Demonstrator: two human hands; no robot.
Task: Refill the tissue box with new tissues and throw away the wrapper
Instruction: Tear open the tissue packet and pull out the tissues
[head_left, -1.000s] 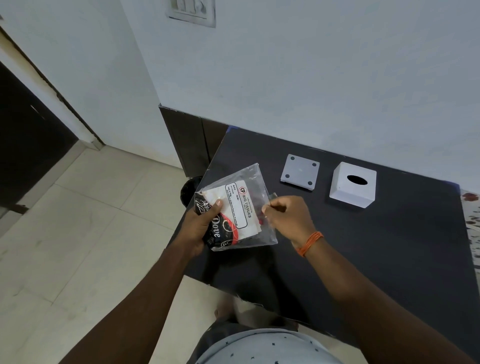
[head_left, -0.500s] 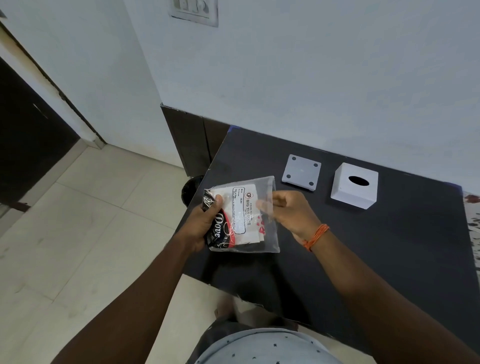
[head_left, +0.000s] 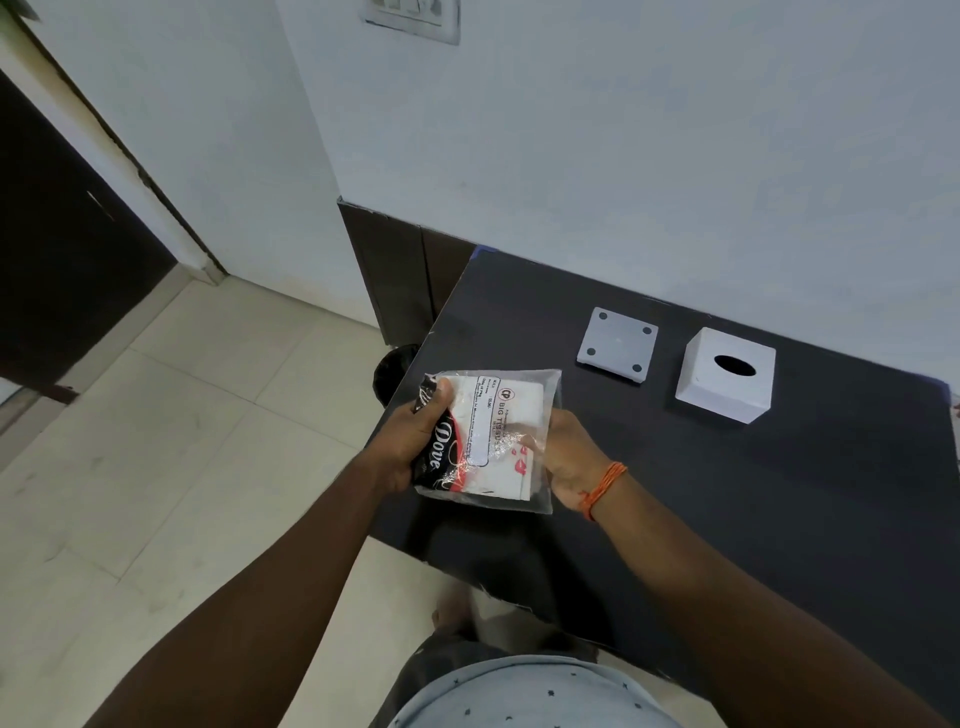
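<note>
Holding the tissue pack (head_left: 488, 436) over the table (head_left: 727, 493) edge, left hand (head_left: 415, 441) clamped on its end, right hand (head_left: 566, 457) gripping the wrapper side. Wrapper looks unopened; tissue box (head_left: 724, 376) and its base plate (head_left: 617, 345) sit apart, unfilled. Opening, refilling, binning all left.

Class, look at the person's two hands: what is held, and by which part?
Both hold the tissue packet: the left hand grips its left edge, the right hand its right edge, above the table.

Glossy clear plastic wrapper (head_left: 493, 441); matt black table (head_left: 727, 493)
</note>
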